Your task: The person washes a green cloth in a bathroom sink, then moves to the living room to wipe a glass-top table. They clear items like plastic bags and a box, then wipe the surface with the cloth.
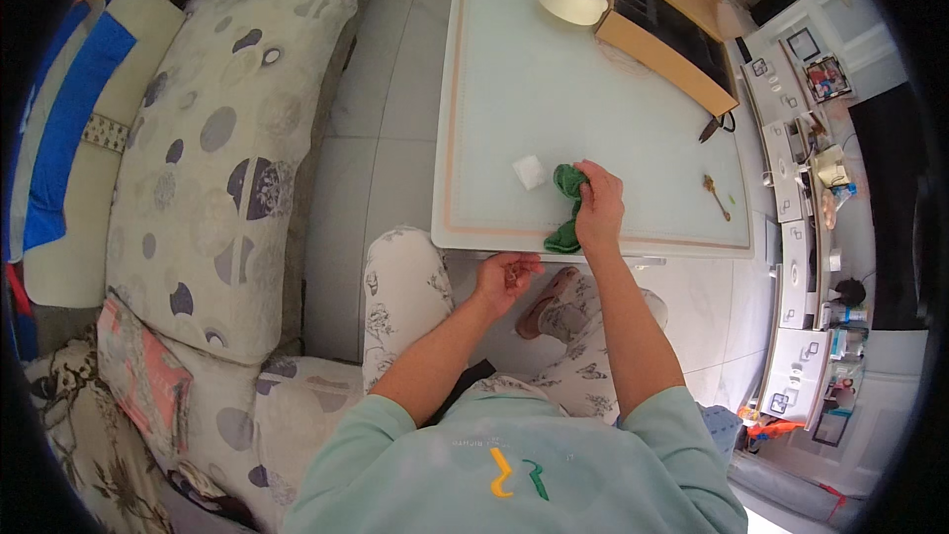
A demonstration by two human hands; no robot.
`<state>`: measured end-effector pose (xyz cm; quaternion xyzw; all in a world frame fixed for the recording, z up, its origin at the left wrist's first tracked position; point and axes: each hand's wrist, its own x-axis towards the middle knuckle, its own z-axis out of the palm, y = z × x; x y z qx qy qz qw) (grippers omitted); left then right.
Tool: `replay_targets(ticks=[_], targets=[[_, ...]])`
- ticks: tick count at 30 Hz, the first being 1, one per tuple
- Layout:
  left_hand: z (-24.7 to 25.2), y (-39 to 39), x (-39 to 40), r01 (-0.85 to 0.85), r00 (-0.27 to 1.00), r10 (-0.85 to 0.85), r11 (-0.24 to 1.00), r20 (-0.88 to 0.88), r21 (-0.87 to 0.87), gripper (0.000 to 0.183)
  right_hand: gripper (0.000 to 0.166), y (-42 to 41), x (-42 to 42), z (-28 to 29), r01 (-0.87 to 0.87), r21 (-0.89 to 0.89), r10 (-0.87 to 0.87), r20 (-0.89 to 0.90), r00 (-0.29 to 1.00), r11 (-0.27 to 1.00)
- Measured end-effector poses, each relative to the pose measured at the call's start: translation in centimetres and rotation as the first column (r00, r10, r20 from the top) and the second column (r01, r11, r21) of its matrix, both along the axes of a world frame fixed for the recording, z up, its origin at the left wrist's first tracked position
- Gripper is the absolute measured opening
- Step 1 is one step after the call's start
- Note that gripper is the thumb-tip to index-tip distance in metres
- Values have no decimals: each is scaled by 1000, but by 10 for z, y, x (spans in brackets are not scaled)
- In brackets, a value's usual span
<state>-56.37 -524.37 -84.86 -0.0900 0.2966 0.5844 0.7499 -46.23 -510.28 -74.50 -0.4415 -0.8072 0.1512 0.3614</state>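
Observation:
A crumpled green cloth [569, 182] is pinched in my right hand [600, 200], over the near part of the table [511, 104]. Part of it trails down to the table's front edge. Just beyond that edge, on my side and lower in the picture, is my left hand [508, 278], palm turned up and fingers loosely curled. Nothing shows in it, though the curled fingers hide part of the palm. A small white square pad [528, 173], perhaps folded tissue, lies left of the cloth.
At the far end stand a cream kettle [572, 1] with a dark lid and an open cardboard box [660, 67] holding something black. Toward the right edge lies a small golden spoon-like item [716, 197]. A patterned sofa [215, 185] runs along the left, drawer cabinets [797, 311] along the right.

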Motion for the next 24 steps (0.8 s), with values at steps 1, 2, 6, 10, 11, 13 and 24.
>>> replay_targets(ticks=[1, 2, 6, 10, 11, 13, 24], targets=[[2, -1, 0, -6, 1000, 6, 1000, 7, -11, 32, 38, -2, 2, 4, 5, 3, -5, -9, 1000, 1000], [2, 0, 1, -11, 1000, 11, 1000, 5, -14, 31, 38, -4, 5, 6, 11, 7, -10, -17, 1000, 1000], [-10, -2, 0, -5, 1000, 4, 1000, 11, 28, 27, 40, 4, 21, 9, 94, -30, -93, 46, 995, 995], [-13, -1, 0, 19, 1000, -19, 998, -4, 64, 27, 43, -10, 37, -16, 29, 93, -49, 215, 975, 995], [-14, -1, 0, 11, 1000, -10, 999, -19, 47, 28, 44, -19, 38, -20, -10, 89, -9, 213, 977, 996], [-14, -2, 2, -8, 999, 9, 1000, -52, 18, 28, 46, -41, 34, -19, -119, 87, 96, 236, 967, 989], [50, -2, 7, -258, 965, 247, 951, -88, -170, 25, 44, -111, -12, 10, -408, 12, 407, 40, 913, 913]])
